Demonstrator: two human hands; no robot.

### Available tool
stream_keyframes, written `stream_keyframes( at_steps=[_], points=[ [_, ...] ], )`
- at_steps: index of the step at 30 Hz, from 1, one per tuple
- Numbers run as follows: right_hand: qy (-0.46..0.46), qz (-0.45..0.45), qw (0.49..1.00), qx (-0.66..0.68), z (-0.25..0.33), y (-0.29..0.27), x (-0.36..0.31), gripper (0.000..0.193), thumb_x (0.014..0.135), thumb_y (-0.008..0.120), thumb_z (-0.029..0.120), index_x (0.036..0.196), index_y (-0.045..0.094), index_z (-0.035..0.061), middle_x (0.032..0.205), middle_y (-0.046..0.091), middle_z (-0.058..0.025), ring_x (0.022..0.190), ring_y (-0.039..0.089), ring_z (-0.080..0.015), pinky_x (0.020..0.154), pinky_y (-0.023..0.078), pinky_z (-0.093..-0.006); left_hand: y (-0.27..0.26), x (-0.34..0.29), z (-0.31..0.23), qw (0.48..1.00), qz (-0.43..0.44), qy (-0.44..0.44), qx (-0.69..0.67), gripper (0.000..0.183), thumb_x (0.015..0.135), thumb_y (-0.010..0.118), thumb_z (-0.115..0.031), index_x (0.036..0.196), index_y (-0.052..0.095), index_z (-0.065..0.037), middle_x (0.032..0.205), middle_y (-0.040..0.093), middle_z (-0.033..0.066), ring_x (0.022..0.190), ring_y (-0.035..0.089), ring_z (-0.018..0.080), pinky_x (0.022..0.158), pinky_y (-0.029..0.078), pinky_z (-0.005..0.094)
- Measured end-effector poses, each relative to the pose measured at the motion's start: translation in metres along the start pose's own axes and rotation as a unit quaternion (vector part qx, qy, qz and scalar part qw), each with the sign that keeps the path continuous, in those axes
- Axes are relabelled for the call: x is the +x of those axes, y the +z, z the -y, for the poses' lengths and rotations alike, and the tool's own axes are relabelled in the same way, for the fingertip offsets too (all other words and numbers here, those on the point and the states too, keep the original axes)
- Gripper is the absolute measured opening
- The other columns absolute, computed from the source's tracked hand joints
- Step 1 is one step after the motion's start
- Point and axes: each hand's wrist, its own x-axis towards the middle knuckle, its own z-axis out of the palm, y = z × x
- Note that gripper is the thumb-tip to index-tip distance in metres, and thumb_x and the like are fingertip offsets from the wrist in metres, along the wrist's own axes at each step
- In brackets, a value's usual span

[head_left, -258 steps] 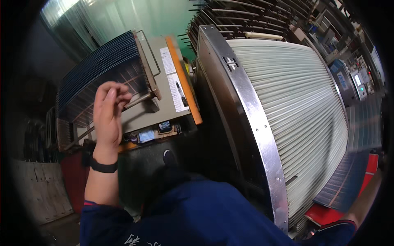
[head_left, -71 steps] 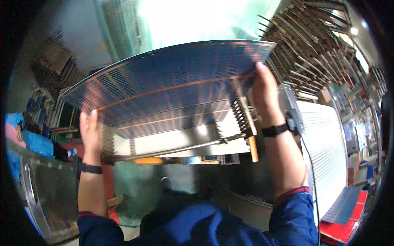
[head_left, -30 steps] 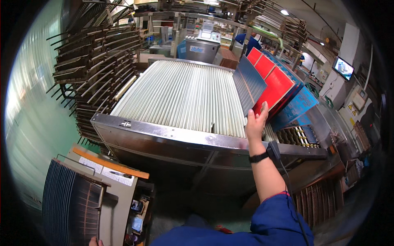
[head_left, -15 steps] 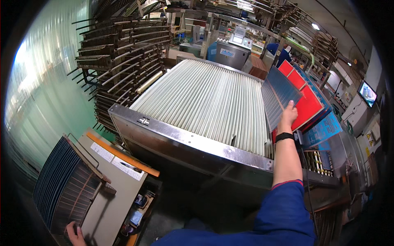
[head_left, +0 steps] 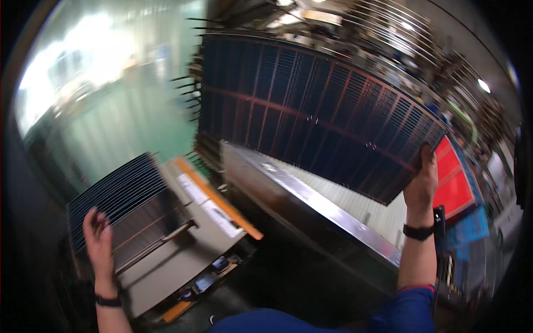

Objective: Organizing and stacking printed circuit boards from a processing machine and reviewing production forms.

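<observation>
My right hand point(head_left: 423, 180) grips the right-hand end of a large dark blue circuit board panel point(head_left: 288, 119) with copper-coloured lines. The panel is raised and tilted above the roller conveyor point(head_left: 333, 191), covering most of it. My left hand point(head_left: 99, 241) is raised with its fingers apart and holds nothing. It is in front of a rack of upright dark panels point(head_left: 125, 180); whether it touches them I cannot tell. That rack stands on a pale tabletop point(head_left: 161, 272) at the lower left.
An orange strip point(head_left: 222, 200) and paper sheets point(head_left: 208, 205) lie along the table's edge. The conveyor's metal side point(head_left: 311, 205) runs diagonally past the table. Red panels point(head_left: 452, 180) and a blue sheet point(head_left: 466, 227) stand at the right. Translucent curtain strips point(head_left: 133, 94) hang at the left.
My right hand has lifted the circuit board panel from beside the red panels and swung it leftward over the conveyor. My left hand has risen from the rack's lower edge. The view has turned left.
</observation>
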Motion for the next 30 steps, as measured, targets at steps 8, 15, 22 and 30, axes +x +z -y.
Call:
stream_keyframes(
  at_steps=[8, 15, 22, 30],
  points=[
    [0.090, 0.117, 0.983, 0.105, -0.035, 0.183, -0.043, 0.056, 0.105, 0.049, 0.042, 0.147, 0.042, 0.0064, 0.142, 0.051, -0.0165, 0.132, 0.050, -0.0320, 0.104, 0.048, -0.0504, -0.098, 0.041, -0.040, 0.994, -0.073, 0.080, -0.009, 0.064, 0.098, 0.063, -0.015, 0.153, 0.033, -0.006, 0.144, 0.050, 0.0116, 0.128, 0.050, 0.0222, 0.106, 0.041, 0.0357],
    [-0.027, 0.265, 0.963, 0.041, -0.086, 0.282, -0.015, 0.038, 0.105, 0.053, 0.014, 0.141, 0.047, 0.0029, 0.134, 0.057, -0.0119, 0.119, 0.058, -0.0220, 0.100, 0.050, -0.0335, -0.203, 0.024, -0.055, 0.979, -0.153, 0.091, 0.102, 0.041, 0.097, 0.067, -0.016, 0.134, 0.050, -0.008, 0.119, 0.062, 0.0048, 0.104, 0.056, 0.0120, 0.093, 0.044, 0.0282],
    [0.135, 0.224, 0.963, 0.065, -0.164, 0.391, -0.101, 0.027, 0.104, 0.055, 0.016, 0.127, 0.058, 0.0028, 0.113, 0.064, -0.0024, 0.090, 0.057, -0.0095, 0.078, 0.046, -0.0245, -0.230, -0.005, 0.065, 0.992, -0.126, -0.007, 0.008, 0.046, 0.098, 0.064, -0.011, 0.139, 0.045, -0.005, 0.134, 0.058, 0.0075, 0.123, 0.054, 0.0178, 0.107, 0.039, 0.0345],
    [0.204, 0.261, 0.938, 0.105, -0.210, 0.441, -0.117, 0.029, 0.103, 0.057, 0.019, 0.127, 0.060, 0.0035, 0.116, 0.067, -0.0046, 0.104, 0.063, -0.0139, 0.091, 0.050, -0.0301, -0.227, -0.011, 0.102, 0.976, -0.182, -0.107, -0.051, 0.040, 0.100, 0.060, -0.010, 0.137, 0.046, -0.005, 0.135, 0.057, 0.0082, 0.125, 0.053, 0.0180, 0.110, 0.038, 0.0353]
  ],
)
